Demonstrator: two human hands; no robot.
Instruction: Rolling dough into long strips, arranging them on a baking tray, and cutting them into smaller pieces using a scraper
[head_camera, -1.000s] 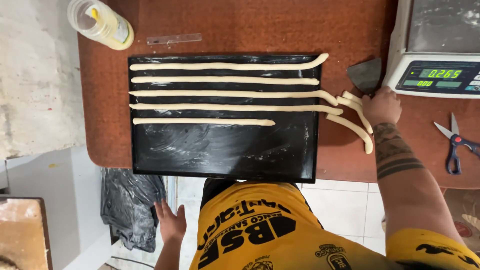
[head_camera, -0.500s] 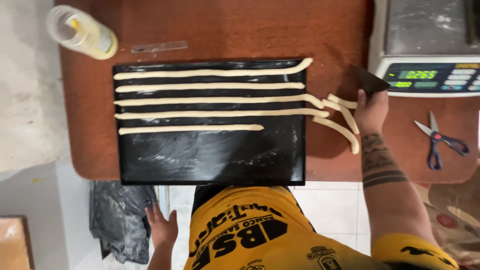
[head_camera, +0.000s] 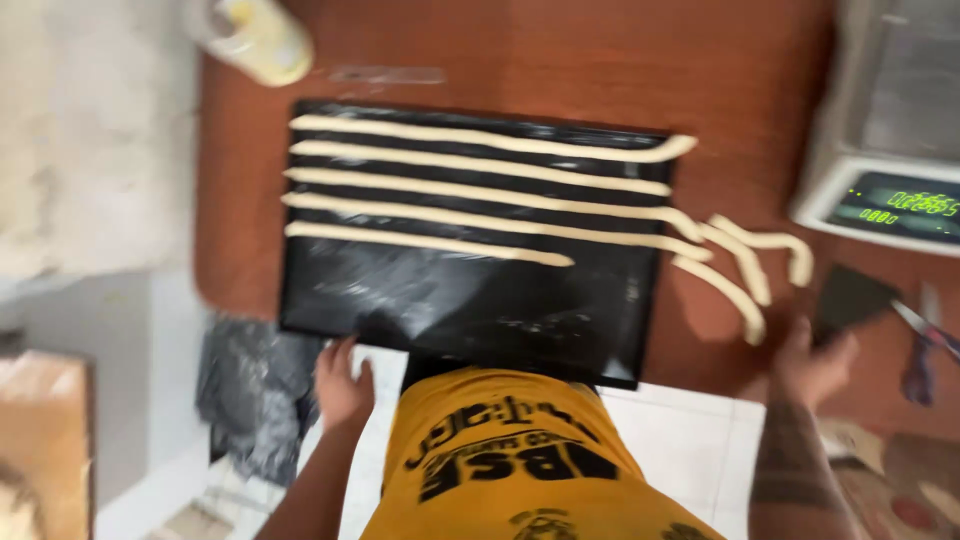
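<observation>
Head view: right hand (head_camera: 812, 368) grips dark scraper (head_camera: 850, 300) (yellow-capped bottle (head_camera: 255, 35) top-left).

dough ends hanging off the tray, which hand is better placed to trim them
Right. The right hand holds the dark scraper beside the overhanging dough ends; the left hand is at the tray's opposite near corner.

A reddish-brown wooden tabletop (head_camera: 760, 60) fills the upper middle of the frame, blurred by motion. White floor tiles (head_camera: 690, 440) show along the bottom, with a dark crumpled bag (head_camera: 250, 390) at lower left. A pale, rough wall surface (head_camera: 90, 130) takes the upper left.
</observation>
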